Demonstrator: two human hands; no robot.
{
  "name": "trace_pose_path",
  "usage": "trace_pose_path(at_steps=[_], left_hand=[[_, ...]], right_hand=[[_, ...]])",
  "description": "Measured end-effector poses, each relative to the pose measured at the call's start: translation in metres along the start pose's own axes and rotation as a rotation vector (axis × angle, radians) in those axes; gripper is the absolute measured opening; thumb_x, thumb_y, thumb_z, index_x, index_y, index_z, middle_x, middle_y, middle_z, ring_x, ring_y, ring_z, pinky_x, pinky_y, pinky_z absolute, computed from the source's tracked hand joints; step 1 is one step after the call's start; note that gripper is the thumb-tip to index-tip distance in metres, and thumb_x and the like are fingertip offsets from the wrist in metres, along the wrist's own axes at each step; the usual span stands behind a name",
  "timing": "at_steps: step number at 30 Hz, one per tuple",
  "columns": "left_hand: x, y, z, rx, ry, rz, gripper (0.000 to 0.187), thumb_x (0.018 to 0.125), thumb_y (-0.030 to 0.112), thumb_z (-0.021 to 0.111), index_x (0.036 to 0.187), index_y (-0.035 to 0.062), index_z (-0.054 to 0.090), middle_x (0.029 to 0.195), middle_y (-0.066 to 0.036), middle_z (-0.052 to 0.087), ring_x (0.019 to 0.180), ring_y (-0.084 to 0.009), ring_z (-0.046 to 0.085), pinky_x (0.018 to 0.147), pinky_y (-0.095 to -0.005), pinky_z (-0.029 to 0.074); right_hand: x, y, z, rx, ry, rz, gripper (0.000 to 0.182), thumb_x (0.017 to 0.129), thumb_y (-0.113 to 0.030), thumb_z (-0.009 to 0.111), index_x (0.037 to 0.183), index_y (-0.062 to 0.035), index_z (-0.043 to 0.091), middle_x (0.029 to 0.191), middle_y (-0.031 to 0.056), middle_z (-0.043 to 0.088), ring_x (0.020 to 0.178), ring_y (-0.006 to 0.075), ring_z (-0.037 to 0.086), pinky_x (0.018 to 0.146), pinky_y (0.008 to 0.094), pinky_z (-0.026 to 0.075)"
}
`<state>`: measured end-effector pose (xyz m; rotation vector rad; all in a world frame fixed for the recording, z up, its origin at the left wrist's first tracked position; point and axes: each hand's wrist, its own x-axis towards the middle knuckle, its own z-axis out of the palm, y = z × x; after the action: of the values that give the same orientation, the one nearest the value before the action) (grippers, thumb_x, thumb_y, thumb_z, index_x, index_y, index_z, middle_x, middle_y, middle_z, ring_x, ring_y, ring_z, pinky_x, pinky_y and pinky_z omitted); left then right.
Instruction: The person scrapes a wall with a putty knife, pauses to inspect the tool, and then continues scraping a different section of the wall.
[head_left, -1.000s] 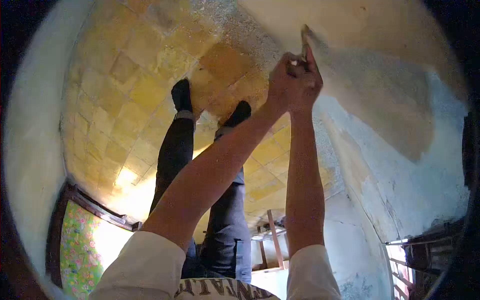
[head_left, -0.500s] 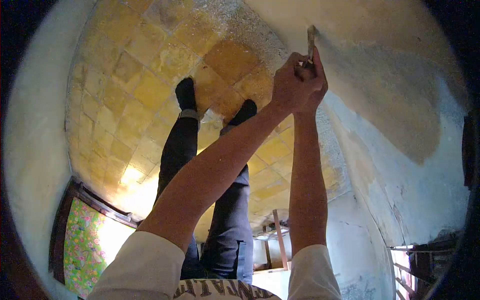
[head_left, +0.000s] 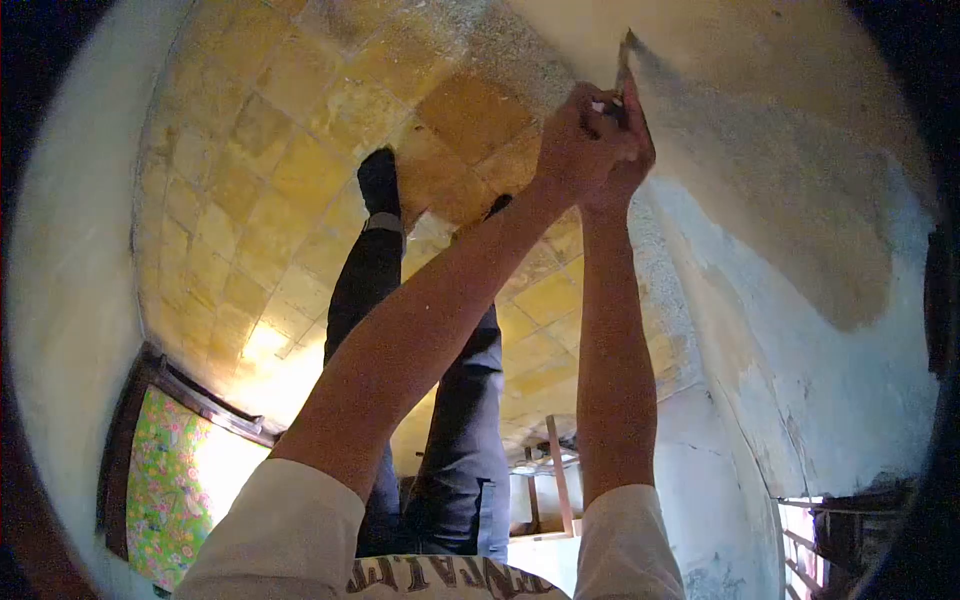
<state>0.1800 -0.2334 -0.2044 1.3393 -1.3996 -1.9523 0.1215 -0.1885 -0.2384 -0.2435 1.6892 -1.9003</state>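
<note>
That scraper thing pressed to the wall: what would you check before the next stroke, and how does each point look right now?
1. Both hands on the tool: ok. The left hand and right hand are clasped together around the scraper.
2. Blade touching the wall: ok, its tip meets the surface at the edge of the greyer, rougher patch.
3. Blade angle and sharpness: cannot tell, the tool is too small and partly hidden by the fingers.
4. Footing: ok, as far as it shows. Both legs are planted on the yellow tiled floor; one foot is hidden behind the arm.
5. Loose debris under the feet: cannot tell.
</note>
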Motion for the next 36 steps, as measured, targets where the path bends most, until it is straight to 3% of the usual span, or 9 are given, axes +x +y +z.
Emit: trace_pose_path(at_steps=[8, 10, 13, 16, 19, 24, 28, 34, 36], left_hand=[[0.002, 0.02, 0.001, -0.103, -0.004, -0.026, 0.039, 0.074, 0.016, 0.071, 0.107, 0.0047, 0.054, 0.086, -0.01, 0.065, 0.078, -0.0202, 0.062, 0.073, -0.0348, 0.052], [0.011, 0.017, -0.013, -0.186, 0.009, -0.022, 0.04, 0.072, 0.015, 0.072, 0.107, 0.0048, 0.054, 0.086, -0.01, 0.065, 0.079, -0.0192, 0.062, 0.073, -0.0346, 0.052], [-0.001, 0.009, -0.002, -0.079, -0.066, -0.105, 0.043, 0.07, 0.015, 0.073, 0.108, 0.0046, 0.053, 0.085, -0.01, 0.065, 0.078, -0.018, 0.062, 0.073, -0.0333, 0.052], [-0.016, 0.018, 0.014, -0.057, 0.006, 0.019, 0.044, 0.071, 0.014, 0.073, 0.109, 0.0036, 0.053, 0.08, -0.008, 0.065, 0.075, -0.0168, 0.062, 0.071, -0.0317, 0.052], [0.008, 0.006, 0.008, -0.252, 0.098, -0.018, 0.045, 0.062, 0.019, 0.077, 0.1, 0.0036, 0.059, 0.077, -0.011, 0.067, 0.073, -0.0186, 0.065, 0.067, -0.0324, 0.051], [-0.012, -0.001, 0.017, -0.293, -0.004, -0.12, 0.045, 0.063, 0.019, 0.076, 0.101, 0.0016, 0.058, 0.082, -0.013, 0.066, 0.072, -0.0184, 0.063, 0.069, -0.0325, 0.051], [-0.005, 0.012, 0.016, -0.327, -0.021, -0.08, 0.043, 0.065, 0.019, 0.074, 0.099, -0.0017, 0.058, 0.084, -0.014, 0.064, 0.075, -0.0174, 0.061, 0.07, -0.0319, 0.05], [-0.017, 0.017, 0.015, -0.424, -0.138, -0.162, 0.041, 0.069, 0.022, 0.07, 0.099, -0.0037, 0.059, 0.082, -0.014, 0.064, 0.078, -0.0187, 0.06, 0.073, -0.032, 0.05], [-0.001, -0.005, 0.01, -0.032, -0.095, 0.236, 0.042, 0.069, 0.023, 0.069, 0.098, -0.0035, 0.059, 0.082, -0.014, 0.063, 0.077, -0.0193, 0.06, 0.073, -0.0317, 0.05]], right_hand=[[0.011, -0.022, 0.0, -0.195, -0.224, -0.064, 0.045, 0.093, -0.001, 0.048, 0.137, 0.0057, 0.044, 0.093, 0.0074, 0.062, 0.071, 0.0134, 0.059, 0.064, 0.0253, 0.052], [0.013, -0.007, 0.017, 0.139, -0.238, 0.036, 0.045, 0.093, 0.0, 0.047, 0.137, 0.0061, 0.044, 0.093, 0.0077, 0.063, 0.071, 0.0133, 0.059, 0.063, 0.0249, 0.051], [-0.009, -0.02, 0.011, -0.157, -0.065, -0.119, 0.043, 0.092, 0.0, 0.048, 0.135, 0.0061, 0.047, 0.095, 0.0066, 0.063, 0.072, 0.0122, 0.059, 0.064, 0.0241, 0.051], [-0.012, -0.045, 0.004, 0.074, -0.038, 0.091, 0.043, 0.092, 0.002, 0.048, 0.135, 0.0061, 0.047, 0.097, 0.007, 0.063, 0.074, 0.0118, 0.059, 0.066, 0.0235, 0.051], [0.003, -0.031, 0.013, -0.235, -0.115, 0.021, 0.043, 0.089, 0.002, 0.053, 0.132, 0.0017, 0.053, 0.112, 0.0086, 0.064, 0.092, 0.0141, 0.061, 0.082, 0.0257, 0.051], [-0.016, -0.037, 0.001, 0.134, -0.024, 0.115, 0.043, 0.09, 0.002, 0.05, 0.133, 0.0019, 0.052, 0.11, 0.0089, 0.064, 0.086, 0.0117, 0.059, 0.076, 0.023, 0.05], [-0.004, -0.029, -0.015, -0.234, -0.076, 0.042, 0.042, 0.089, 0.0, 0.055, 0.131, -0.0003, 0.056, 0.111, 0.0068, 0.064, 0.088, 0.0103, 0.058, 0.076, 0.0218, 0.048], [-0.023, -0.054, 0.005, -0.161, 0.066, 0.039, 0.039, 0.089, -0.004, 0.058, 0.127, -0.0008, 0.059, 0.102, 0.0045, 0.065, 0.082, 0.0098, 0.057, 0.073, 0.0223, 0.048], [-0.016, -0.049, 0.009, -0.29, 0.066, -0.003, 0.039, 0.089, -0.005, 0.059, 0.127, 0.0002, 0.059, 0.103, 0.0059, 0.065, 0.083, 0.0104, 0.058, 0.073, 0.0232, 0.049]])
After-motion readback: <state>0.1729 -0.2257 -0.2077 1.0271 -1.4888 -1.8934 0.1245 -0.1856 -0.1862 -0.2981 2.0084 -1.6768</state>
